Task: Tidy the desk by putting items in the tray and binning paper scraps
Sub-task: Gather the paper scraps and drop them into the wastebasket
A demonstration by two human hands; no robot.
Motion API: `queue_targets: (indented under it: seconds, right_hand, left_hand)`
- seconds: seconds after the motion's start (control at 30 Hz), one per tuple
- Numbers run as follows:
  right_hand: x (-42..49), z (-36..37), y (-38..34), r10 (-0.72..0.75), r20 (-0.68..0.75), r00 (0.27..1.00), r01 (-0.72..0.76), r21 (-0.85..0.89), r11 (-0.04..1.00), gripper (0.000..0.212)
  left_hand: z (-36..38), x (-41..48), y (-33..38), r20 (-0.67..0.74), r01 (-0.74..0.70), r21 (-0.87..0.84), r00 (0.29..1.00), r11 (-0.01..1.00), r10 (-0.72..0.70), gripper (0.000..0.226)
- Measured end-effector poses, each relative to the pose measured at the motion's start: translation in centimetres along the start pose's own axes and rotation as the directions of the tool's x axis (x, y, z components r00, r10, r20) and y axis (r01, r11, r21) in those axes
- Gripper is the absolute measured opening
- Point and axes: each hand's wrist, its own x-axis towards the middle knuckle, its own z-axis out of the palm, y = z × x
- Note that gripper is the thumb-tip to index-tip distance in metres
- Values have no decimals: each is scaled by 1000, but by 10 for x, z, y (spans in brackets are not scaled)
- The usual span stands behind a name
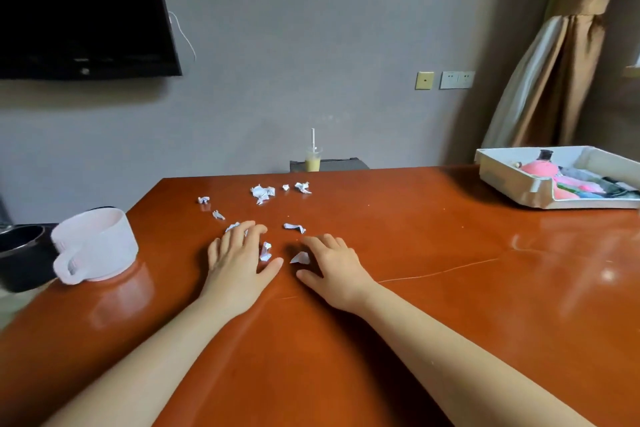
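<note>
Several crumpled white paper scraps lie on the orange-brown desk point(433, 288); the biggest scrap point(262, 191) is near the far edge. My left hand point(239, 258) rests flat, fingers spread, partly over one scrap point(232, 227), with another scrap point(265, 251) beside its thumb. My right hand point(334, 265) lies palm down, fingers apart, next to a small scrap point(300, 258); one more scrap point(294, 227) lies just beyond it. The white tray point(509, 180) at the far right holds a pink plush toy point(540, 168) and other items.
A pale pink bin point(95, 244) with a handle stands at the desk's left edge, a black pot point(20, 255) beside it. A cup of yellow drink with a straw point(312, 161) stands behind the desk. A thin thread point(440, 272) lies right of my right hand.
</note>
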Motion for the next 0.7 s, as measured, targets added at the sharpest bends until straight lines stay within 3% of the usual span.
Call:
queue_targets:
  seconds: [0.2,0.4,0.7]
  right_hand:
    - [46,15,3,9,-91,996,-5,40,999,50]
    - [79,20,12,-32,-132,991,44,91,995,34]
    - [112,23,19,-140,-110,984,148,62,987,24]
  left_hand:
    - [13,38,-24,9,158,74,987,985,-159,63]
    - [22,75,-49,82,398,136,908,907,-411,79]
    - [32,120,-77,78,481,152,865,864,-495,91]
